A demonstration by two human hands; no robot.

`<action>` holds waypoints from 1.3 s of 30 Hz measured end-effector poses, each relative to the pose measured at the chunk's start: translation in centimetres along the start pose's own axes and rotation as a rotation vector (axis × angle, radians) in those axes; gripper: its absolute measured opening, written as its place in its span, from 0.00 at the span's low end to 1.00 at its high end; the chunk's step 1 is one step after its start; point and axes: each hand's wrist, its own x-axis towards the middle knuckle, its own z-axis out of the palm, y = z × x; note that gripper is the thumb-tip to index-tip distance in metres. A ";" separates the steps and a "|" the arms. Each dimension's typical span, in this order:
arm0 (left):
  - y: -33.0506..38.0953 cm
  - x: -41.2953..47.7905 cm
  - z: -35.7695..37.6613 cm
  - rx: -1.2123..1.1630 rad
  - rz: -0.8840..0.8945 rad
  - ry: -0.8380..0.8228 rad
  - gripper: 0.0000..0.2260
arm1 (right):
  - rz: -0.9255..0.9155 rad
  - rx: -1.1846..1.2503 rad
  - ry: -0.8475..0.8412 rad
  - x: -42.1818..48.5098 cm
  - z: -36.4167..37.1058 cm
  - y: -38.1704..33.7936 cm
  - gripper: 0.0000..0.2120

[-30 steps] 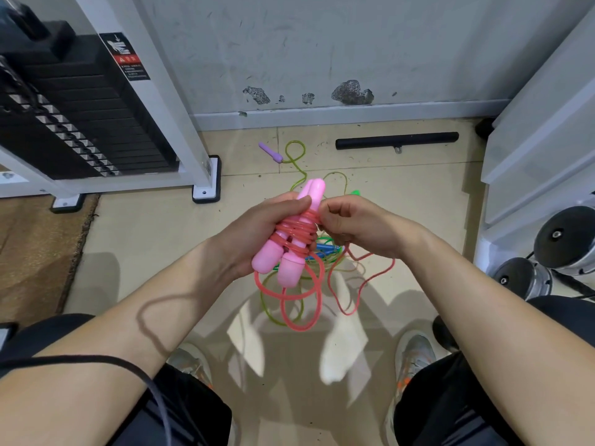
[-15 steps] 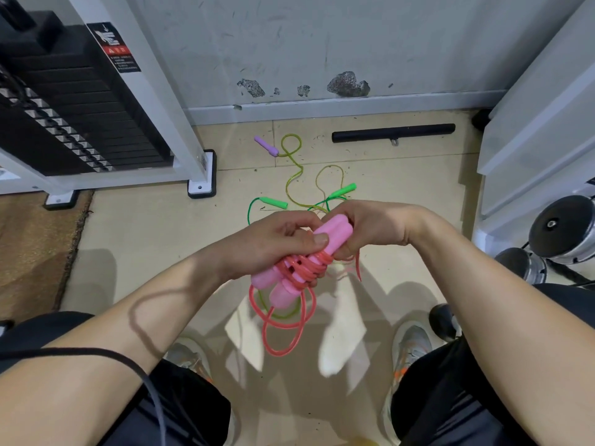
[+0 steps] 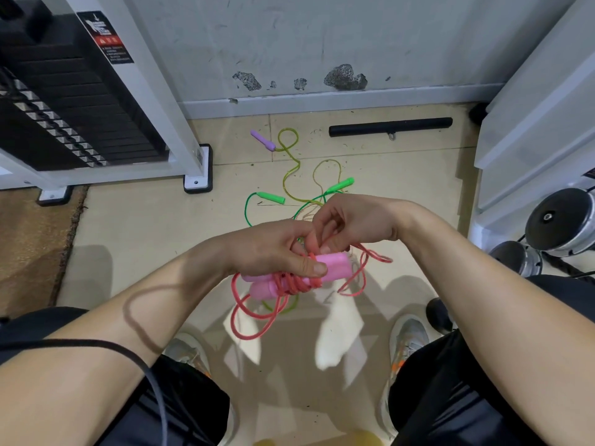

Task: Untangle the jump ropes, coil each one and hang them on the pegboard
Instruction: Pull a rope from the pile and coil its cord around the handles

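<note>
My left hand [image 3: 273, 249] grips the two pink handles [image 3: 335, 268] of the red jump rope, lying side by side and nearly level, with red cord [image 3: 296, 284] wound round them. Loose red loops [image 3: 254, 317] hang below. My right hand [image 3: 351, 220] pinches the red cord just above the handles. On the floor beyond lie a green rope with green handles [image 3: 273, 197] and a yellow rope [image 3: 289, 156] with a purple handle [image 3: 262, 140], crossing each other. No pegboard is in view.
A weight-stack machine [image 3: 80, 107] with a white frame foot [image 3: 198, 181] stands at the left. A black bar [image 3: 389, 127] lies by the wall. White shelving [image 3: 541, 123] and dumbbells [image 3: 560, 220] are at the right. A brown mat [image 3: 32, 246] edges the left floor.
The pink handles have tipped from upright to nearly level in my left hand. My right hand has moved over them, and more cord is wound on; the hanging loops are shorter.
</note>
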 end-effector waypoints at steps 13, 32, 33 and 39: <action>-0.3 1.4 -1.3 0.412 -0.061 0.348 0.10 | 0.027 -0.218 0.692 -0.4 4.2 -4.1 0.09; 0.9 -0.7 -3.9 -0.480 0.178 0.466 0.15 | -0.124 0.480 0.558 0.2 4.5 -2.8 0.19; 1.0 -0.8 -3.8 -0.494 0.188 0.447 0.15 | -0.133 0.442 0.547 0.2 4.3 -2.7 0.21; 0.3 -1.2 -4.1 -0.411 0.181 0.244 0.18 | -0.212 0.335 0.239 -0.4 2.0 -1.3 0.14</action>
